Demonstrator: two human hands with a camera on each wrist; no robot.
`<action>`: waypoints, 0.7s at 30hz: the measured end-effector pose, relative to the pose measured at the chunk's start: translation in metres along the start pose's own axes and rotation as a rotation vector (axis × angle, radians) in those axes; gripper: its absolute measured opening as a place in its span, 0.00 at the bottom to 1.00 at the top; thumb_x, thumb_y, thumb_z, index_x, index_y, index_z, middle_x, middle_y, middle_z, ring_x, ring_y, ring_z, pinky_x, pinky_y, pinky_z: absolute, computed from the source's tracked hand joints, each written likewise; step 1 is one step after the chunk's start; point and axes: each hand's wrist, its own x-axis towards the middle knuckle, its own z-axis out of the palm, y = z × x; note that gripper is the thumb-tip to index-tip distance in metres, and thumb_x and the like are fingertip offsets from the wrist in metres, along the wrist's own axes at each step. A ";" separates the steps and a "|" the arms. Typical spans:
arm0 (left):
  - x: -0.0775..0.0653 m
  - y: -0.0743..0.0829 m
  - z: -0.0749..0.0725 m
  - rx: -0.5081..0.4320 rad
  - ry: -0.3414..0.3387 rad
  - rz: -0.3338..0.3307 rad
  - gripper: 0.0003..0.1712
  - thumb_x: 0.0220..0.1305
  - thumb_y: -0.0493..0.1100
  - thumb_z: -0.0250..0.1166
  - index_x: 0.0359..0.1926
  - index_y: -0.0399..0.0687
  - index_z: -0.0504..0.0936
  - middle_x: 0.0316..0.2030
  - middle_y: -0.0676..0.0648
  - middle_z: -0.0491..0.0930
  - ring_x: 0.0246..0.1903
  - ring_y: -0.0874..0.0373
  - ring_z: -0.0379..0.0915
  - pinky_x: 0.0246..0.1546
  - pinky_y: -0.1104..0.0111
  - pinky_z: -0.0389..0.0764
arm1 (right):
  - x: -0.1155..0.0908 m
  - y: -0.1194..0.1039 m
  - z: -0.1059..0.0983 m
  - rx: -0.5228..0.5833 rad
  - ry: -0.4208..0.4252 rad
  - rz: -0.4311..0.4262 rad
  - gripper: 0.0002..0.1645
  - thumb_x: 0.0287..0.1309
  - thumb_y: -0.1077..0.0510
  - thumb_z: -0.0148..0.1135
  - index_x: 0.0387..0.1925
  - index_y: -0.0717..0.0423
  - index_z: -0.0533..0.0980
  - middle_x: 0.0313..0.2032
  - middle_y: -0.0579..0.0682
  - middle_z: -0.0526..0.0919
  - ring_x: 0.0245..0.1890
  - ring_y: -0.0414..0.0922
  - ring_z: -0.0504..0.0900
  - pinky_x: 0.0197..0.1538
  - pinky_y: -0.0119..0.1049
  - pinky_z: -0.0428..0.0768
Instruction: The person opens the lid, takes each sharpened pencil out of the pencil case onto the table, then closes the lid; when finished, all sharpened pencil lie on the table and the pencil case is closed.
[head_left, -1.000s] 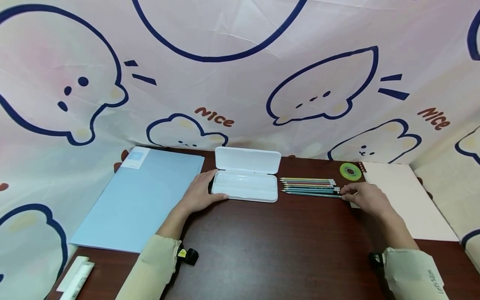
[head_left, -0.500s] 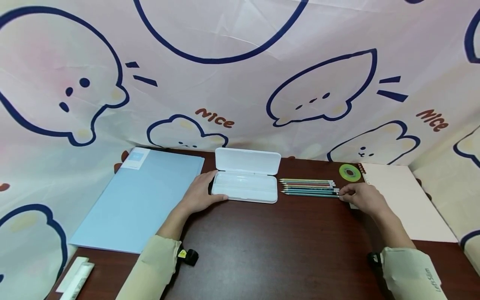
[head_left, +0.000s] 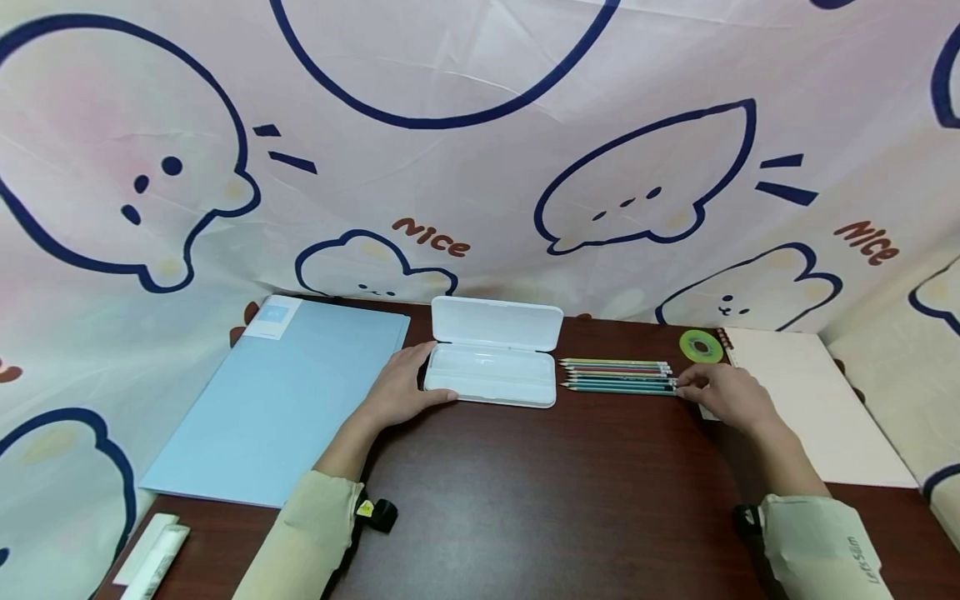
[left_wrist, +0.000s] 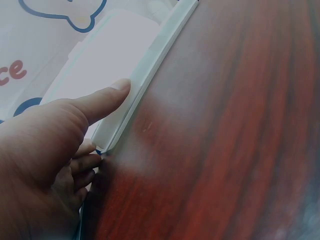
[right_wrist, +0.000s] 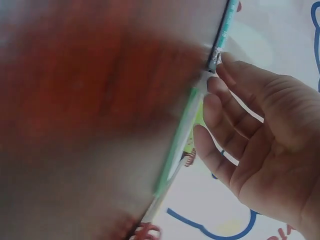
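Note:
A white pencil case [head_left: 491, 375] lies with its lid raised near the back wall. My left hand [head_left: 397, 387] holds its left end, the thumb [left_wrist: 107, 102] on the front rim and the fingers round the corner. To the right of the case, several pencils [head_left: 618, 377] lie in a row, their points to the left. My right hand [head_left: 731, 402] is at their right ends. In the right wrist view the thumb and index fingertips touch the end of the nearest pencil [right_wrist: 226, 35], and the other fingers are loosely bent.
A light blue folder [head_left: 292, 400] lies on the left, two white sticklike pieces [head_left: 153, 554] in front of it. On the right are a white spiral-bound pad [head_left: 817, 400] and a green ring-shaped disc [head_left: 701, 345]. A printed cloth [head_left: 480, 183] hangs behind the dark wooden table [head_left: 555, 500].
The nearest pencil has slid slightly to the left, and my right hand has shifted a little left with it. My left hand stays on the pencil case.

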 end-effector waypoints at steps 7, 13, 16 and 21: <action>-0.002 0.000 -0.001 0.005 0.000 0.002 0.54 0.58 0.61 0.74 0.77 0.46 0.60 0.74 0.39 0.64 0.74 0.38 0.56 0.72 0.43 0.62 | 0.007 -0.017 -0.015 0.031 0.096 -0.096 0.22 0.70 0.44 0.61 0.54 0.55 0.82 0.44 0.59 0.88 0.41 0.55 0.84 0.41 0.55 0.80; -0.001 0.001 -0.001 -0.002 -0.001 -0.002 0.55 0.57 0.60 0.74 0.78 0.46 0.60 0.74 0.40 0.64 0.74 0.38 0.56 0.72 0.43 0.62 | 0.017 -0.043 -0.022 0.215 0.077 -0.168 0.37 0.75 0.35 0.46 0.66 0.59 0.74 0.52 0.63 0.86 0.47 0.57 0.86 0.49 0.56 0.83; -0.001 0.001 -0.001 0.002 -0.012 -0.009 0.56 0.57 0.61 0.74 0.78 0.45 0.58 0.75 0.39 0.63 0.75 0.37 0.54 0.73 0.43 0.61 | 0.024 -0.058 -0.023 0.403 -0.022 -0.181 0.41 0.76 0.33 0.41 0.70 0.61 0.70 0.60 0.65 0.81 0.57 0.61 0.83 0.56 0.56 0.82; 0.000 0.001 -0.001 0.006 -0.023 -0.018 0.57 0.58 0.62 0.74 0.79 0.44 0.56 0.76 0.39 0.61 0.76 0.37 0.52 0.73 0.43 0.60 | 0.042 -0.081 -0.022 0.668 -0.197 -0.185 0.44 0.77 0.33 0.37 0.73 0.63 0.64 0.68 0.67 0.73 0.67 0.63 0.74 0.64 0.54 0.77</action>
